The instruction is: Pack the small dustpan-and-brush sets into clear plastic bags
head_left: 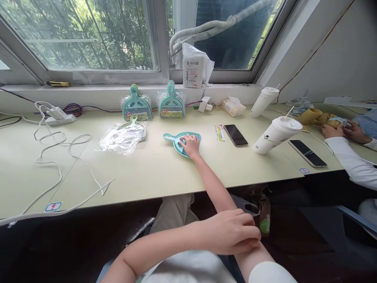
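Observation:
A small teal dustpan with a brush fitted in it (177, 142) lies flat on the table, handle pointing left. Over it, my right hand (191, 146) has its fingers curled onto the set near the middle. Across my body, my left hand (232, 232) rests on my right forearm, fingers bent round it. Two more teal dustpan sets in clear wrap, a left one (137, 107) and a right one (171, 105), lean against the wall at the back. Crumpled clear plastic bags (122, 137) lie to the left, partly over another dustpan set. A small printed card (219, 133) is right of my hand.
Right of my hand are a phone (235, 135), a large tilted white cup (277, 134), a second cup (264, 102), tissues (233, 107) and another phone (308, 153). White cables (55, 157) sprawl at left. A co-worker's hands (334, 131) handle something at far right.

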The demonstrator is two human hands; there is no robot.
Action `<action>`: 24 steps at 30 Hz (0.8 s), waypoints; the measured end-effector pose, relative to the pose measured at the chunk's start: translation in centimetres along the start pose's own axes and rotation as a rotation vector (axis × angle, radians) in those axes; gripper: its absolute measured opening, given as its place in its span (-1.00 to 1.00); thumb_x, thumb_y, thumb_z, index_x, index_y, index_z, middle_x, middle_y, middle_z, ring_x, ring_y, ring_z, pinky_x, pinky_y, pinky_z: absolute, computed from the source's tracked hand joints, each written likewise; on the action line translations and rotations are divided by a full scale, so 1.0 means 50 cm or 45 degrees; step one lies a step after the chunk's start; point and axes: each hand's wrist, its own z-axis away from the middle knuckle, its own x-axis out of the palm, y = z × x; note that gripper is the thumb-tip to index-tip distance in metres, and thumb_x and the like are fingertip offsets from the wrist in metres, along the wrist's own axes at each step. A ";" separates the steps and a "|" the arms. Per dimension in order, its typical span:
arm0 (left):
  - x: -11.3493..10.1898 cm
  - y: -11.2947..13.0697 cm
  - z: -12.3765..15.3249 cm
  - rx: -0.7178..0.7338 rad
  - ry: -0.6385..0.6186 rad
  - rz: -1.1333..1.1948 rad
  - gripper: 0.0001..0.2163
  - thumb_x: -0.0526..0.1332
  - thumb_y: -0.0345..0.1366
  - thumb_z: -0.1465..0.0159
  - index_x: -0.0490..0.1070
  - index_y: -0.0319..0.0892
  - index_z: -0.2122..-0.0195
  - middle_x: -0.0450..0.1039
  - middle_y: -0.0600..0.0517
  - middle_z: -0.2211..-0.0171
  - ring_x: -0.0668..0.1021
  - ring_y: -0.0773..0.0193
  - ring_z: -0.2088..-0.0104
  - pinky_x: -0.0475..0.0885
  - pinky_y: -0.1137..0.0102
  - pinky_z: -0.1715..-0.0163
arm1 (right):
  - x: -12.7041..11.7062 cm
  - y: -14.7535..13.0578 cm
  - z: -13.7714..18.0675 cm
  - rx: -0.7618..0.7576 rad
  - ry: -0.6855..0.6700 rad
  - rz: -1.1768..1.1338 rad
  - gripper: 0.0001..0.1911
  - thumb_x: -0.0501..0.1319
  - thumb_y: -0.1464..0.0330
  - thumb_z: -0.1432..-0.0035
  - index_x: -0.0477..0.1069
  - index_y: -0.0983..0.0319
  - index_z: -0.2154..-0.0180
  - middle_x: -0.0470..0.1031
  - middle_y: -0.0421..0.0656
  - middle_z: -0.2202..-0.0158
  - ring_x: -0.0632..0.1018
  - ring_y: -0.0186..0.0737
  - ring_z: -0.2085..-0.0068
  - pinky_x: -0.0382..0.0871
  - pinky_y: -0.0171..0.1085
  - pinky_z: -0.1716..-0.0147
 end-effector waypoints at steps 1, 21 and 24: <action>0.007 0.002 -0.013 -0.029 -0.021 -0.003 -0.69 -0.08 -0.16 -0.39 0.38 -0.20 0.15 0.41 -0.06 0.21 0.45 0.32 0.25 0.34 0.46 0.18 | -0.003 0.001 0.000 -0.006 0.008 -0.002 -0.79 0.14 0.20 -0.21 0.48 0.12 0.20 0.48 -0.13 0.09 0.32 -0.07 0.03 0.12 -0.13 0.06; -0.008 -0.039 -0.078 -0.117 -0.449 -0.029 -0.60 -0.03 -0.03 -0.33 0.46 -0.19 0.38 0.53 -0.06 0.31 0.52 0.17 0.26 0.33 0.28 0.21 | -0.051 0.177 -0.025 0.412 0.186 0.234 -0.61 -0.05 0.47 -0.21 0.39 0.21 0.00 0.35 0.01 -0.11 0.32 -0.08 -0.08 0.07 -0.04 -0.05; 0.004 -0.054 -0.090 -0.204 -0.702 0.111 -0.54 -0.07 0.04 -0.31 0.49 -0.15 0.39 0.54 -0.02 0.34 0.53 0.17 0.34 0.34 0.31 0.38 | -0.057 0.163 -0.019 0.509 0.354 0.281 -0.53 -0.07 0.53 -0.19 0.31 0.14 -0.08 0.25 -0.02 -0.19 0.26 -0.08 -0.12 0.08 -0.06 -0.01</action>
